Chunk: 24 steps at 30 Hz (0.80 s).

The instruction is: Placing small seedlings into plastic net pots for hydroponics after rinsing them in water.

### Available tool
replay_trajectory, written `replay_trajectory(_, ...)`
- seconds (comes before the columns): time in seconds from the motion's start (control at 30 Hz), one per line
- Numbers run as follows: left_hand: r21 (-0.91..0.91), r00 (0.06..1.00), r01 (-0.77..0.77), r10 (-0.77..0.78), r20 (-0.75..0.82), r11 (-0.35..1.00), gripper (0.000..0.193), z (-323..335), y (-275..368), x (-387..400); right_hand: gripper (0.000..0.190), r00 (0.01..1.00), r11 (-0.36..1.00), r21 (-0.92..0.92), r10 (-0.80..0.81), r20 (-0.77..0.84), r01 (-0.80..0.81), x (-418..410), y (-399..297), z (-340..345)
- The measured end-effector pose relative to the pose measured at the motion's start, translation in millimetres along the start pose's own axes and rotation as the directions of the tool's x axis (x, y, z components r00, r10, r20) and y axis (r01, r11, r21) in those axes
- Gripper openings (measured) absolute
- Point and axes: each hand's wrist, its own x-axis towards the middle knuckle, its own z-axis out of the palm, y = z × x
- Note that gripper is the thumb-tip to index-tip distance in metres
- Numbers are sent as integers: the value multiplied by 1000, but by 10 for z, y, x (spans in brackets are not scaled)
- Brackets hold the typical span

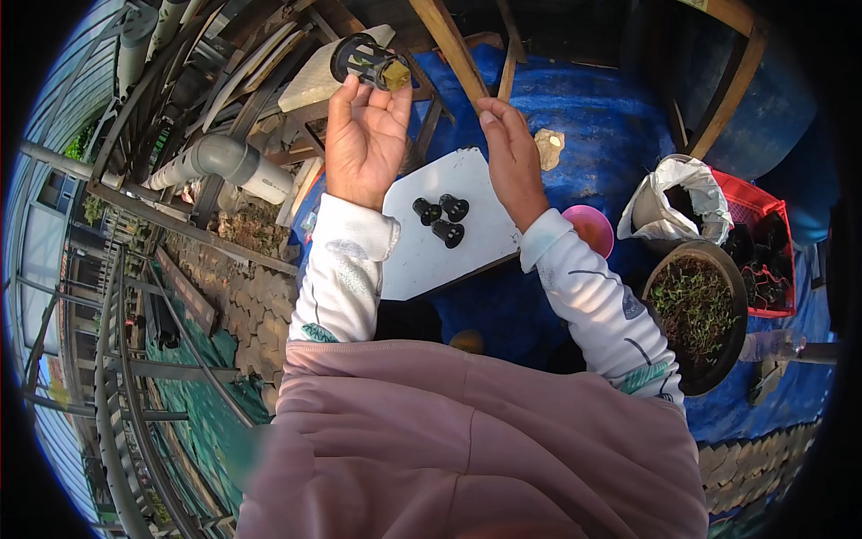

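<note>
In my left hand [366, 145], raised at the upper left, a black plastic net pot [347, 59] lies tilted on its side. A yellowish-green cube of growing medium [396, 74] sticks out of its narrow end, and a bit of green leaf shows through the slots. My right hand [513, 158] is raised with thumb and fingertips together, overlapping the lower end of a wooden post [452, 47]. Whether it touches the post or pinches something small is unclear. Between and below my hands, three black net pots [447, 233] are grouped on a white panel [438, 273].
Right of the panel, on the blue tarp [599, 121], are a pink bowl [604, 226], a white sack [640, 209], a round pot of seedlings [739, 296] and a red crate [789, 269]. A grey pipe elbow [222, 156] and stacked boards [252, 71] stand left.
</note>
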Motion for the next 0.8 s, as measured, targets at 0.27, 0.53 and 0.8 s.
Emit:
replay_trajectory(0.27, 368, 993, -94, 113, -30, 925, 30, 43, -33, -45, 28, 1000, 1000, -11, 15, 8, -15, 4, 10, -7)
replay_trajectory(0.53, 640, 963, -238, 264, 57, 730, 58, 17, -50, -95, 29, 1000, 1000, 2, 14, 17, -14, -5, 14, 12)
replay_trajectory(0.8, 860, 872, -461, 293, 392, 222, 71, 13, -198, -142, 38, 991, 991, -26, -132, 14, 133, -3, 41, 60)
